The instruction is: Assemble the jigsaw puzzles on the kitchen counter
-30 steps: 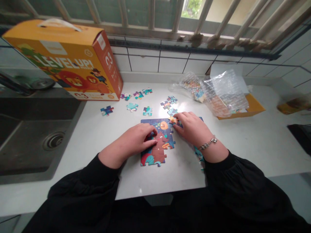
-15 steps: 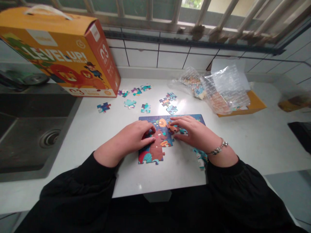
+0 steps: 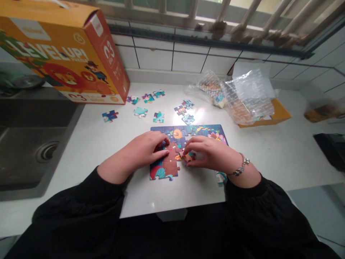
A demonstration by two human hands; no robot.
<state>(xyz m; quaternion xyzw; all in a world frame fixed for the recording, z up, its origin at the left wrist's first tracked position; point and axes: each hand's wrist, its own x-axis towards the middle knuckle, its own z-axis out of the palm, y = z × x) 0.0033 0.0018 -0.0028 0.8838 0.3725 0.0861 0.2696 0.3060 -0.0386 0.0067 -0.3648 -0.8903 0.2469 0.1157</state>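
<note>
A partly joined jigsaw puzzle [image 3: 171,168] lies on the white counter in front of me, with a brown animal on its left part and dark blue along its top. My left hand [image 3: 148,148] rests on its left side, thumb and curled fingers apart, touching the joined pieces. Between the thumb and fingers of my right hand [image 3: 207,153] is an orange puzzle piece [image 3: 189,157], low over the puzzle's middle beside the brown animal. My fingers cover part of that piece. A teal and white piece [image 3: 221,178] shows near my right wrist, partly hidden.
Loose pieces lie beyond the puzzle, among them a blue-red piece [image 3: 110,116] and a teal piece [image 3: 140,112]. An orange puzzle box [image 3: 70,57] stands back left beside a sink [image 3: 24,144]. Plastic bags [image 3: 242,99] and an open orange tray [image 3: 281,112] sit back right.
My right hand has moved toward me and slightly left with the orange piece, uncovering more of the puzzle's upper right. My left hand stays on the puzzle. The view has shifted slightly.
</note>
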